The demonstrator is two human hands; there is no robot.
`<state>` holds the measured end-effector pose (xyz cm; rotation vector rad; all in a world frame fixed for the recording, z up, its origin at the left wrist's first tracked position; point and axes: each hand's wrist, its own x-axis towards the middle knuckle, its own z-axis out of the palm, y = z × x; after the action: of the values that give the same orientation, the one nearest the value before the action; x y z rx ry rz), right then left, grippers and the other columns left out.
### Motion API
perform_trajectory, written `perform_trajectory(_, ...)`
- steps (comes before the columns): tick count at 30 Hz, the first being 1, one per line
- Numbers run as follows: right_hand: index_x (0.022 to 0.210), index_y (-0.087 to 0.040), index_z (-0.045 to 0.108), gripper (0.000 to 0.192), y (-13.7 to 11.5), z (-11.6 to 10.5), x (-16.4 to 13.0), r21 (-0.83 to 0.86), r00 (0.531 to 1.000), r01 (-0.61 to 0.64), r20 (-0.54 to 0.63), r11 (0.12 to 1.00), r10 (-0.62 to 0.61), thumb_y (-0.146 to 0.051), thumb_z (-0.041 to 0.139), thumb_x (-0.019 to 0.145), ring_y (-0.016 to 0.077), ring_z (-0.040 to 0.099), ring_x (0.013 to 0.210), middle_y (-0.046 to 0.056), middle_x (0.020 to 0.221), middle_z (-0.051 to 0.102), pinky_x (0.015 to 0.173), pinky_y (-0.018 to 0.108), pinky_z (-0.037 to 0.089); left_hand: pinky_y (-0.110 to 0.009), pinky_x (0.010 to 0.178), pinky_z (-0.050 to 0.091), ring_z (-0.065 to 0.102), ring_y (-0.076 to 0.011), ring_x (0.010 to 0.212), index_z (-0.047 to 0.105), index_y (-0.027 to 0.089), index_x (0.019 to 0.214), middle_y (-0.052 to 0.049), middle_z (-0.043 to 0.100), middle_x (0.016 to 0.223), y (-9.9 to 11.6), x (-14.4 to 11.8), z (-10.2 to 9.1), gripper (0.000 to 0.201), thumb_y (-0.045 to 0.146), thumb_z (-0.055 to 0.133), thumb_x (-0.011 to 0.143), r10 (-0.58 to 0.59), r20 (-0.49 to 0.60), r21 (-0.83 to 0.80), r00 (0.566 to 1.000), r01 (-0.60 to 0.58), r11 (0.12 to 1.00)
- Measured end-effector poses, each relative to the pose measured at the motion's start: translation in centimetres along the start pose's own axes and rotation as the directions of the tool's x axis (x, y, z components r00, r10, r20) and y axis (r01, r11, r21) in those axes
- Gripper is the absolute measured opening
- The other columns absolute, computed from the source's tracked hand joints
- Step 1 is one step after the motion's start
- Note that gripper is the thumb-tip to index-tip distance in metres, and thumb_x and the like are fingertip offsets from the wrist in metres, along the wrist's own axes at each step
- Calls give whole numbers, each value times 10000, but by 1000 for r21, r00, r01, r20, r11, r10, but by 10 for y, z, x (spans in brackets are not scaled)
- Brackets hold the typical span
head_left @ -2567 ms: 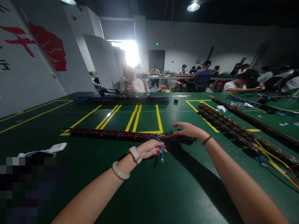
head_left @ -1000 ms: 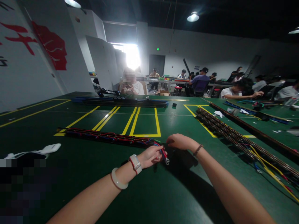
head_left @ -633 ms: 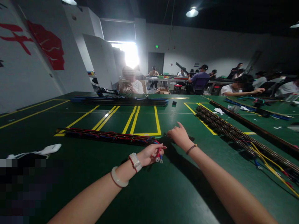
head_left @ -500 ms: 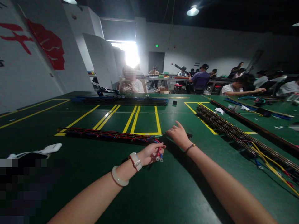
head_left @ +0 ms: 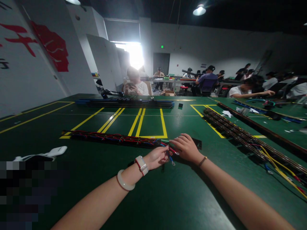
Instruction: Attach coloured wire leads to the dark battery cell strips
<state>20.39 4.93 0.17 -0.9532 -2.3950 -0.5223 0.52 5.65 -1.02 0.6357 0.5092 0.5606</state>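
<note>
A long dark strip [head_left: 105, 138] carrying red and blue wires lies across the green table [head_left: 148, 198]. My left hand [head_left: 157, 157] pinches the bundle of red and blue wire ends [head_left: 170, 154] at the strip's right end; small ring terminals hang from them. My right hand [head_left: 187, 147] has come in beside it, fingers curled on the same wire ends and touching my left fingertips. A black flat piece [head_left: 196, 143] shows just behind my right hand.
More long strips with yellow, red and blue wires [head_left: 251, 140] run along the right. A blue-and-black bar [head_left: 124, 103] lies at the far edge. White cloth [head_left: 48, 152] rests at left. Several people sit at tables beyond, one person [head_left: 134, 84] facing me.
My right hand, stretched out open over the table half a second ago, has drawn back and closed on the wire ends next to my left hand. My left hand has kept its hold.
</note>
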Motion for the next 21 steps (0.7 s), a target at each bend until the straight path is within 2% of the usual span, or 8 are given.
perform_trajectory(4, 1191, -179, 541, 345, -14, -7, 2, 195, 999, 46, -20, 980, -43, -288, 475, 870, 197, 540, 918, 86, 996, 645, 901, 406, 388, -154, 382, 298, 460, -61, 439, 531, 136, 779, -3, 518, 610, -1, -1, 4, 220, 235, 390, 915, 39, -75, -48, 996, -43, 998)
perform_trajectory(6, 1110, -167, 571, 286, -17, -6, 4, 243, 999, 26, -39, 970, -17, -304, 445, 893, 192, 533, 847, 80, 912, 646, 828, 379, 410, -169, 402, 333, 485, -76, 467, 533, 135, 772, -7, 518, 610, -2, -2, 7, 234, 277, 407, 907, 51, -129, -68, 990, -61, 996)
perform_trajectory(8, 980, -169, 600, 259, -18, -1, 7, 269, 995, -48, -67, 962, 68, -297, 381, 928, 180, 516, 761, 65, 804, 633, 748, 342, 413, -170, 425, 356, 501, -76, 492, 545, 128, 795, -14, 536, 636, -3, -3, 9, 183, 246, 444, 892, 80, -180, -50, 980, -91, 995)
perform_trajectory(11, 850, -170, 590, 370, -16, 5, 18, 277, 963, -238, -61, 931, 264, -308, 267, 966, 172, 521, 743, 67, 780, 620, 718, 312, 402, -150, 428, 338, 488, -54, 485, 546, 128, 818, -19, 559, 674, -7, -2, 13, 104, 141, 461, 877, 149, -206, 30, 967, -146, 989)
perform_trajectory(14, 809, -172, 568, 458, -15, 3, 42, 195, 897, -441, 53, 876, 439, -348, 182, 982, 170, 563, 743, 66, 777, 629, 686, 284, 399, -144, 411, 311, 470, -48, 462, 525, 131, 777, -16, 554, 662, -9, 2, 13, 131, 107, 445, 878, 162, -236, 54, 958, -154, 987)
perform_trajectory(16, 869, -171, 564, 456, -17, -1, 66, 73, 851, -516, 158, 854, 501, -364, 167, 985, 169, 588, 690, 59, 752, 641, 618, 268, 391, -146, 412, 315, 468, -50, 457, 516, 132, 757, -14, 551, 653, -10, 4, 12, 141, 114, 449, 880, 148, -254, 46, 956, -141, 989)
perform_trajectory(18, 960, -163, 561, 430, -23, -3, 92, -61, 835, -499, 234, 864, 498, -373, 187, 982, 181, 613, 664, 76, 769, 665, 578, 268, 388, -149, 428, 338, 482, -55, 472, 520, 130, 753, -14, 554, 652, -10, 4, 11, 136, 128, 465, 877, 137, -268, 38, 954, -132, 991)
perform_trajectory(21, 996, -144, 580, 379, -36, 1, 128, -188, 851, -351, 345, 917, 396, -318, 244, 972, 213, 650, 721, 122, 814, 683, 590, 282, 415, -164, 501, 407, 526, -69, 534, 522, 129, 734, -13, 561, 650, -9, 1, 10, 137, 118, 484, 864, 140, -276, 17, 951, -141, 990)
